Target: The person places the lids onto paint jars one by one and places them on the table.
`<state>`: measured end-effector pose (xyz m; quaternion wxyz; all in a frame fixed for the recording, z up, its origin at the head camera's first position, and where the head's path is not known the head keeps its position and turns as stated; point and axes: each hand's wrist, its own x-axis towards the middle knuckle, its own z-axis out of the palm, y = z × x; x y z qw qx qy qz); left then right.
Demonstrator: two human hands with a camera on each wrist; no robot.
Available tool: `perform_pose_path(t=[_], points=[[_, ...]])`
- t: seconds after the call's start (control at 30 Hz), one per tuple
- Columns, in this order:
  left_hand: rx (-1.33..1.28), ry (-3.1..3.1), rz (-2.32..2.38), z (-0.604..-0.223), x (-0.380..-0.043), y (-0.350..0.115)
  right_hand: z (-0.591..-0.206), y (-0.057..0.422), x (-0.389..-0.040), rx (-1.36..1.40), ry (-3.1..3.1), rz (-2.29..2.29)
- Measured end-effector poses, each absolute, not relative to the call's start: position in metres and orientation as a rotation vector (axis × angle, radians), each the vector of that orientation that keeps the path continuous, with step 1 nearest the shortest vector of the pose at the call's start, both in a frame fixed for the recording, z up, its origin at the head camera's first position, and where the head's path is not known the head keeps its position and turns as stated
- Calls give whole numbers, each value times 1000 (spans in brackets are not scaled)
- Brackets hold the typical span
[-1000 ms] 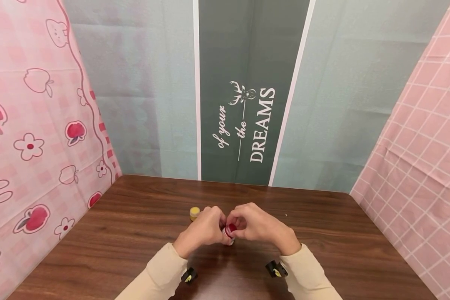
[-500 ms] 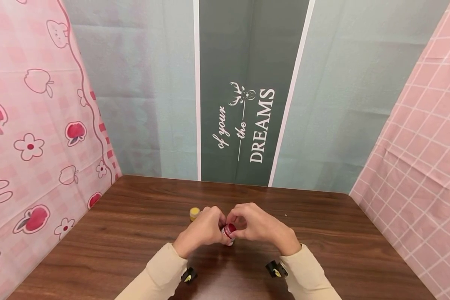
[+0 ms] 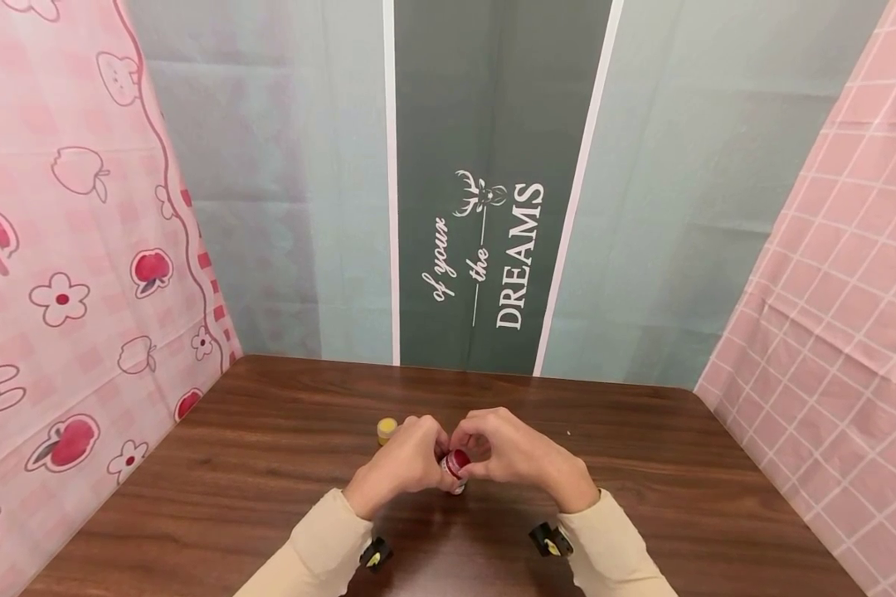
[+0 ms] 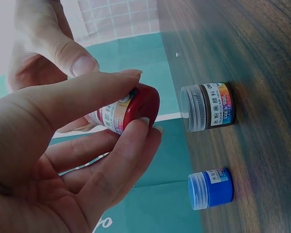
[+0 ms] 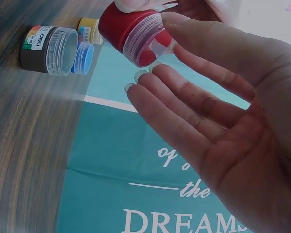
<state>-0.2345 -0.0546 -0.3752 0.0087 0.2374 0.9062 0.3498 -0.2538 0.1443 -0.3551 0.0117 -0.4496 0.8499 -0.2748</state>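
Both hands meet over the middle of the table around a small red gouache paint jar (image 3: 457, 461). My left hand (image 3: 409, 454) grips the jar's body between thumb and fingers, with its red base (image 4: 145, 103) toward the left wrist camera. From the other side, my right hand (image 3: 518, 448) has its thumb and index finger at the clear ribbed lid (image 5: 139, 40), pinching its edge. The right hand's other fingers (image 5: 177, 121) stretch out below, off the jar. In the right wrist view the jar lies tilted, its lid facing the right palm.
On the wooden table (image 3: 269, 464) stand a dark paint jar (image 4: 217, 106), a blue paint jar (image 4: 219, 187) and a yellow paint jar (image 3: 387, 429), all with clear lids. The left hand hides the dark and blue ones from the head view. Printed cloths (image 3: 470, 99) hang behind.
The head view has tipped slightly, so the table sits a little lower. Both hands stay at the red jar, and the right fingers have shifted slightly about its lid.
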Motion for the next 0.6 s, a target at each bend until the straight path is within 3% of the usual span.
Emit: perform_pose_path(t=[0.6], points=[[768,2820,1114,-375,-232,-53,-356,143,-254,-1399,2631,-855]])
